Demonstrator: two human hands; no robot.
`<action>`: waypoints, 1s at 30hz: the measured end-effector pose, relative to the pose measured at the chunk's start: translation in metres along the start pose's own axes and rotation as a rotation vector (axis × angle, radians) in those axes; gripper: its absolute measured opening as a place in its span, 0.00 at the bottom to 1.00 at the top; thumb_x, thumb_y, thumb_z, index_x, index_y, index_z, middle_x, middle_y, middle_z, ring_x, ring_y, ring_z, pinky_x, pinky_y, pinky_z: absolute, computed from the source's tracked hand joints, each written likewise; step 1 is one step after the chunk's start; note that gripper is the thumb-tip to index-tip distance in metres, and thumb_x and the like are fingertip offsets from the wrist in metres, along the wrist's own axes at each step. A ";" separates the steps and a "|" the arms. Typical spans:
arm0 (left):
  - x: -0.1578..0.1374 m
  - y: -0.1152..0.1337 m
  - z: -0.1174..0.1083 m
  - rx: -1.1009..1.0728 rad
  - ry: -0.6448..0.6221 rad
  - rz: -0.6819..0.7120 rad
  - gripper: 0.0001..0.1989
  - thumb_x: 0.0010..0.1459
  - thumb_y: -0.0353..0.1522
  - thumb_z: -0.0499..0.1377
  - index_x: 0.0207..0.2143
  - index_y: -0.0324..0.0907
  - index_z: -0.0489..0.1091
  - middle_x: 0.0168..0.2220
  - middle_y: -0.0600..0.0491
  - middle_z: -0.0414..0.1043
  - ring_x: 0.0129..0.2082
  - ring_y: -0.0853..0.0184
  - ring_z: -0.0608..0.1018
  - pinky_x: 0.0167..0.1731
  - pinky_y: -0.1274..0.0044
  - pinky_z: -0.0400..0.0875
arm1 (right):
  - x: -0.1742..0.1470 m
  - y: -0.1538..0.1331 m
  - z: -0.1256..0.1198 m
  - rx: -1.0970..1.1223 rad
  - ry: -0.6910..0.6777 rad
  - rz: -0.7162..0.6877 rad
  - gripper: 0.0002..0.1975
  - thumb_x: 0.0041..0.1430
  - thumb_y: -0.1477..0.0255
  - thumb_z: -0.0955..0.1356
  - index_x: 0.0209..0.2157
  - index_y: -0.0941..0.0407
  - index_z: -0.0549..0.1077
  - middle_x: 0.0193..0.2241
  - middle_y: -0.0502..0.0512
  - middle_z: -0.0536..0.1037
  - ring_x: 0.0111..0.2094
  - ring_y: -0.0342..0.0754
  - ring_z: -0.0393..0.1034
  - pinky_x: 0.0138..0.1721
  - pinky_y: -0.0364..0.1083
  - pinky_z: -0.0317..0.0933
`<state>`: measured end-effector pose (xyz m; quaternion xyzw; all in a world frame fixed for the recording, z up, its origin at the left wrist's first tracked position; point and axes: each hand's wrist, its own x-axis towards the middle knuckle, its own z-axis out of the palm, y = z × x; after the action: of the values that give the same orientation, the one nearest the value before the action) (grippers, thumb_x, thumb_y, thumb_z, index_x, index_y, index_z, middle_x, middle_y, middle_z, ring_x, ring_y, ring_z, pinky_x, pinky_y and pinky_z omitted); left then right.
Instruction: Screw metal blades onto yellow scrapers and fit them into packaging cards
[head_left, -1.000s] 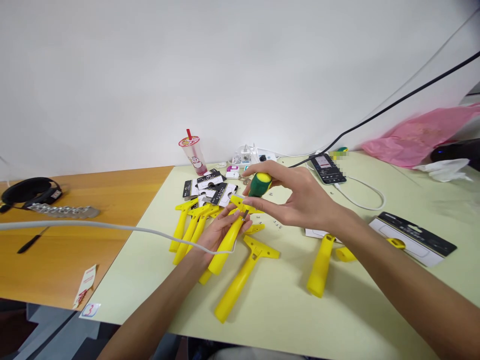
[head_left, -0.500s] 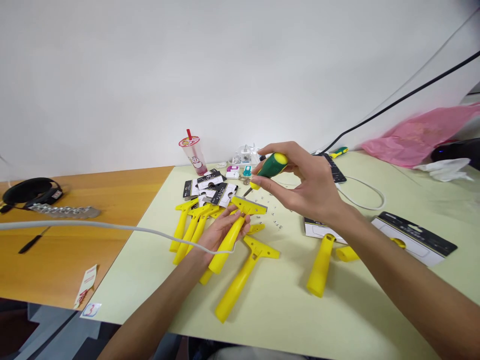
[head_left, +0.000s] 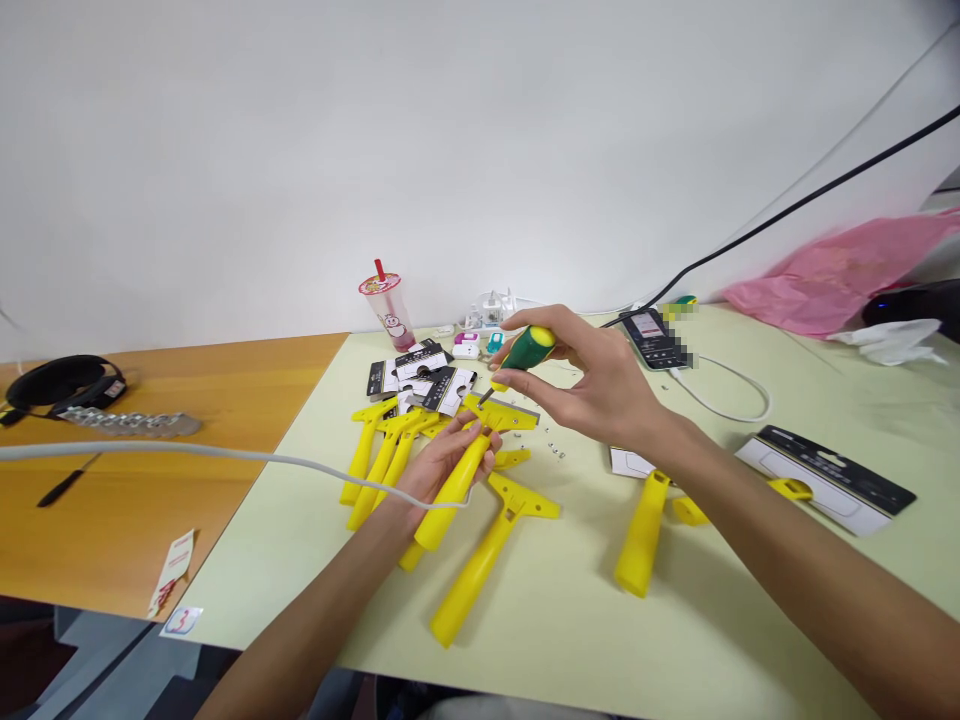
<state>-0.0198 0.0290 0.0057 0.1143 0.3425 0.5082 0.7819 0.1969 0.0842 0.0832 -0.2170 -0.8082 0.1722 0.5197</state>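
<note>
My left hand [head_left: 442, 462] is closed around a yellow scraper [head_left: 456, 490], its wide head pointing away from me with a metal strip along the far edge. In my right hand [head_left: 592, 370] is a green and yellow screwdriver [head_left: 528, 354], gripped between thumb and fingers. Its shaft slants down to the left end of the scraper's head, where the tip meets or nearly meets a screw. Another yellow scraper [head_left: 487, 560] lies on the table just right of the held one. Several more yellow scrapers [head_left: 375, 470] lie in a group left of my left hand.
Small screws and nuts [head_left: 553, 445] are scattered beyond the scraper. Black-and-white packaging cards [head_left: 450, 388] lie behind, near a lidded cup [head_left: 388, 310]. At right are a phone [head_left: 654, 338], a scraper handle [head_left: 642, 540] and a pink bag [head_left: 840, 270]. A grey cable [head_left: 300, 460] crosses in front.
My right hand has moved down and slightly left with the screwdriver, bringing its tip to the scraper's head. The phone's screen is now lit. My left hand has barely moved.
</note>
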 end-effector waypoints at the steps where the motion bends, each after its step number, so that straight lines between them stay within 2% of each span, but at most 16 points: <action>1: 0.000 0.000 0.000 -0.008 -0.006 -0.002 0.19 0.59 0.20 0.71 0.47 0.43 0.69 0.41 0.50 0.78 0.40 0.64 0.86 0.34 0.82 0.82 | 0.000 0.000 0.000 0.004 -0.002 0.002 0.18 0.68 0.66 0.77 0.56 0.51 0.75 0.42 0.52 0.86 0.43 0.49 0.84 0.47 0.47 0.78; 7: -0.001 0.002 -0.001 -0.027 -0.042 -0.018 0.19 0.59 0.20 0.70 0.46 0.43 0.68 0.41 0.50 0.77 0.40 0.66 0.86 0.32 0.83 0.80 | 0.000 0.002 0.000 0.021 -0.016 0.017 0.17 0.68 0.66 0.77 0.55 0.51 0.74 0.42 0.52 0.86 0.43 0.50 0.84 0.46 0.47 0.77; 15: -0.005 0.002 0.007 -0.019 0.002 -0.004 0.19 0.59 0.19 0.69 0.45 0.43 0.67 0.40 0.51 0.76 0.38 0.67 0.85 0.30 0.84 0.78 | 0.001 0.000 -0.004 0.012 -0.025 0.023 0.17 0.68 0.65 0.76 0.54 0.51 0.75 0.42 0.53 0.87 0.43 0.51 0.84 0.45 0.49 0.77; 30: -0.001 -0.001 -0.003 0.035 -0.045 0.025 0.22 0.57 0.22 0.73 0.47 0.43 0.68 0.41 0.50 0.77 0.41 0.65 0.85 0.32 0.83 0.79 | 0.001 -0.002 -0.004 -0.027 -0.035 0.030 0.17 0.68 0.64 0.76 0.55 0.50 0.75 0.42 0.52 0.87 0.42 0.50 0.84 0.47 0.49 0.78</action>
<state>-0.0212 0.0270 0.0040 0.1437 0.3324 0.5090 0.7809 0.2000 0.0833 0.0861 -0.2329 -0.8162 0.1727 0.4998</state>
